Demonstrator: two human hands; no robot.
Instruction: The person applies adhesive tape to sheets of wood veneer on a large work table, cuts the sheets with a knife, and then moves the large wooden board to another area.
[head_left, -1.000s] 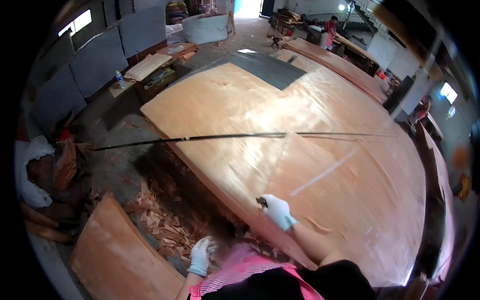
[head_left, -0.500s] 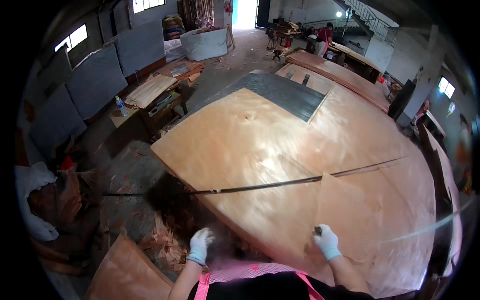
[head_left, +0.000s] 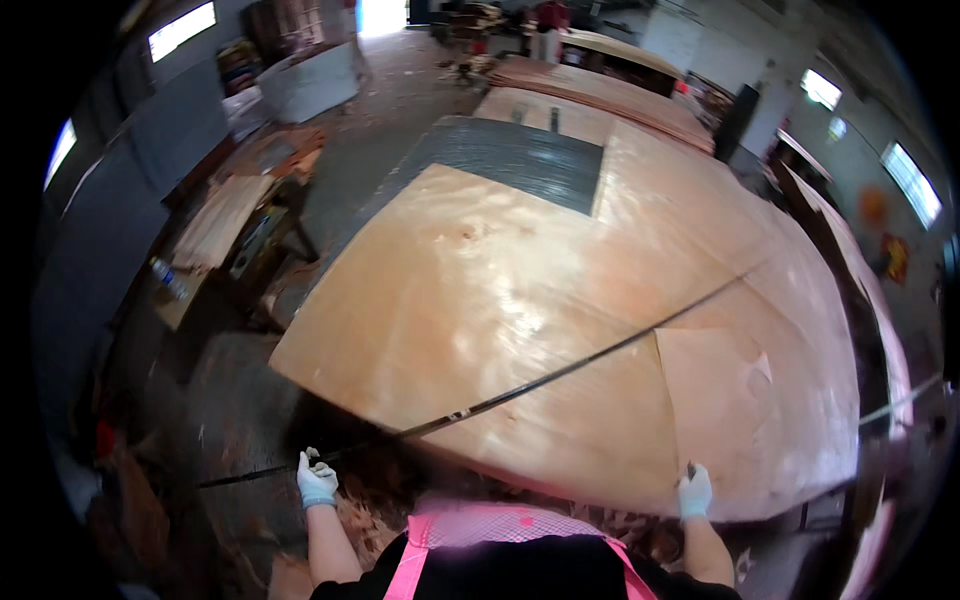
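My left hand [head_left: 317,480], in a white glove, is closed around the long, thin dark rod [head_left: 520,388] near its left end. The rod slants across a broad, pale wood veneer sheet [head_left: 400,300] and sticks out past its near left edge. At the near right, my gloved right hand [head_left: 694,491] is closed on a small dark object [head_left: 690,468], whose kind I cannot make out. It is beside the near edge of a smaller veneer piece [head_left: 715,390] lying on the large sheet.
Beyond the veneer lies a dark grey panel [head_left: 530,160], with stacked sheets [head_left: 600,95] behind it. A low bench [head_left: 215,235] with veneer strips and a plastic bottle [head_left: 168,277] stands at left. Veneer scraps [head_left: 365,525] lie below me. A person [head_left: 550,25] stands far back.
My left hand has moved left and closed on the rod. The rod's left end has swung nearer to me. My right hand has shifted right, and the whole view has turned.
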